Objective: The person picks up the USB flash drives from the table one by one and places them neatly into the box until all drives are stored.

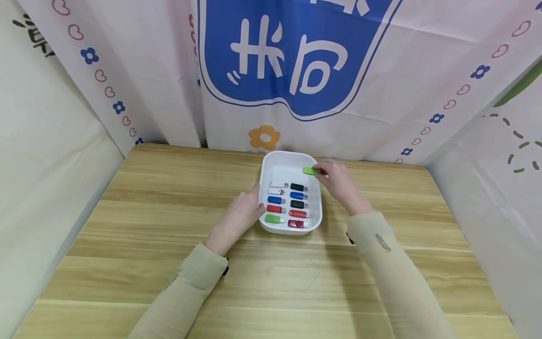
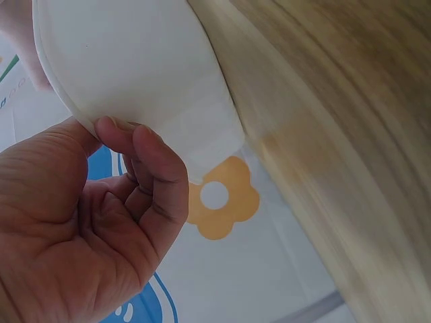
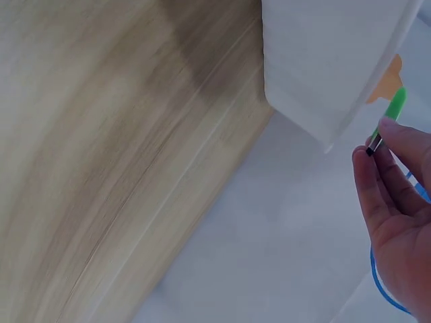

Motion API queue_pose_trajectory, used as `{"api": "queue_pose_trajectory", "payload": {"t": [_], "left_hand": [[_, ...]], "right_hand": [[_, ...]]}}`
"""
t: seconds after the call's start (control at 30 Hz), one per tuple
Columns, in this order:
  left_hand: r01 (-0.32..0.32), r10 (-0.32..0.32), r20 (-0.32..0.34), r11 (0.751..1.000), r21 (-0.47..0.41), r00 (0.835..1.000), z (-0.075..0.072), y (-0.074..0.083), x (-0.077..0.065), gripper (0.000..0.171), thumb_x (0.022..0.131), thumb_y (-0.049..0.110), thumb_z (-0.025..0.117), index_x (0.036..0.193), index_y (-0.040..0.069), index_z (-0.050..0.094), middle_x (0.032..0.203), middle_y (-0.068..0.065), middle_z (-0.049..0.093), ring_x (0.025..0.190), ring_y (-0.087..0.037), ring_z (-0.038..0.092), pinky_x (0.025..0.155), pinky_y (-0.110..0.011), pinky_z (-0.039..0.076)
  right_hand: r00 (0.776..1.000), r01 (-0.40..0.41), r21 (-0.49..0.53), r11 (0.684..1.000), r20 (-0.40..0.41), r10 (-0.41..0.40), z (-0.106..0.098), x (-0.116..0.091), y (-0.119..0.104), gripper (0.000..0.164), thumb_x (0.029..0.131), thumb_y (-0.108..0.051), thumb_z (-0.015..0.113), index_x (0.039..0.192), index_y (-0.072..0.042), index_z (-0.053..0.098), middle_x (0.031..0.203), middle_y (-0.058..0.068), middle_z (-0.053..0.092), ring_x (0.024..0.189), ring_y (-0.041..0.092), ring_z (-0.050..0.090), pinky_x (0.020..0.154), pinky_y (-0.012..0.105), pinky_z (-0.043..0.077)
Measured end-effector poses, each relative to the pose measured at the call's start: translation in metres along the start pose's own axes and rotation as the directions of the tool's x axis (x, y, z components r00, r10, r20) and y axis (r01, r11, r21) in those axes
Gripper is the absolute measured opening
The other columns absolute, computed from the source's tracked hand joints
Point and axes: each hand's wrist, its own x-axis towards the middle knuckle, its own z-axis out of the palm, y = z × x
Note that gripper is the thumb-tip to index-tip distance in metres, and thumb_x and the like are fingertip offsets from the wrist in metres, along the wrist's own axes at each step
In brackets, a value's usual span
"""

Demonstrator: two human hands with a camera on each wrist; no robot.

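Note:
A white plastic tray (image 1: 288,159) lies on the wooden table with USB sticks in two columns. The left column has white sticks, a blue stick (image 1: 276,200), a red one and a green one (image 1: 274,219); the right has black, blue and red sticks, with a dark red one (image 1: 298,224) nearest. My left hand (image 1: 243,210) pinches the tray's left rim between thumb and curled fingers, plain in the left wrist view. Over the tray's far right corner, my right hand (image 1: 338,181) pinches a bright green USB stick (image 3: 397,102) by its metal plug end.
The wooden table (image 1: 169,202) spreads around the tray on both sides and in front. Close behind the tray hangs a white curtain (image 1: 169,108) with a blue emblem and an orange flower (image 1: 264,137). White cloth walls stand left and right.

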Motion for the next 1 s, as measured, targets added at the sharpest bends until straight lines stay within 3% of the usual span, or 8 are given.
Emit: {"api": "queue_pose_trajectory", "payload": {"t": [0.17, 0.47, 0.73, 1.0], "left_hand": [[-0.006, 0.006, -0.004, 1.0, 0.002, 1.0, 0.001, -0.001, 0.001, 0.06, 0.095, 0.013, 0.064, 0.148, -0.004, 0.039, 0.111, -0.025, 0.071, 0.072, -0.022, 0.065, 0.06, -0.029, 0.057], [-0.013, 0.013, -0.006, 1.0, 0.011, 1.0, 0.0, -0.001, 0.001, 0.062, 0.095, 0.013, 0.065, 0.148, -0.004, 0.039, 0.11, -0.026, 0.071, 0.074, -0.023, 0.067, 0.063, -0.032, 0.059], [-0.009, 0.009, -0.002, 1.0, 0.01, 1.0, 0.002, -0.001, 0.001, 0.062, 0.095, 0.013, 0.065, 0.148, -0.004, 0.039, 0.109, -0.025, 0.071, 0.075, -0.023, 0.067, 0.064, -0.031, 0.059], [-0.009, 0.009, -0.013, 1.0, 0.009, 1.0, 0.003, -0.003, 0.001, 0.062, 0.095, 0.013, 0.065, 0.149, -0.004, 0.039, 0.11, -0.026, 0.071, 0.075, -0.023, 0.067, 0.065, -0.033, 0.059]], "right_hand": [[0.999, 0.018, -0.016, 1.0, 0.033, -0.018, 0.007, 0.008, -0.004, 0.025, 0.094, -0.002, 0.065, 0.118, 0.002, 0.069, 0.119, 0.019, 0.067, 0.107, 0.032, 0.066, 0.096, 0.044, 0.055], [0.993, 0.085, -0.123, 0.989, 0.092, -0.074, 0.021, 0.021, -0.01, 0.024, 0.091, -0.002, 0.067, 0.114, 0.002, 0.071, 0.115, 0.019, 0.069, 0.105, 0.032, 0.067, 0.096, 0.042, 0.055], [0.986, 0.05, -0.202, 0.978, 0.163, -0.017, 0.032, 0.032, -0.016, 0.022, 0.092, -0.003, 0.065, 0.113, 0.002, 0.07, 0.114, 0.018, 0.068, 0.103, 0.031, 0.066, 0.096, 0.041, 0.055], [0.975, 0.045, -0.348, 0.937, 0.22, 0.035, 0.042, 0.042, -0.02, 0.021, 0.096, -0.003, 0.058, 0.114, -0.003, 0.07, 0.11, 0.014, 0.068, 0.098, 0.027, 0.067, 0.094, 0.039, 0.056]]}}
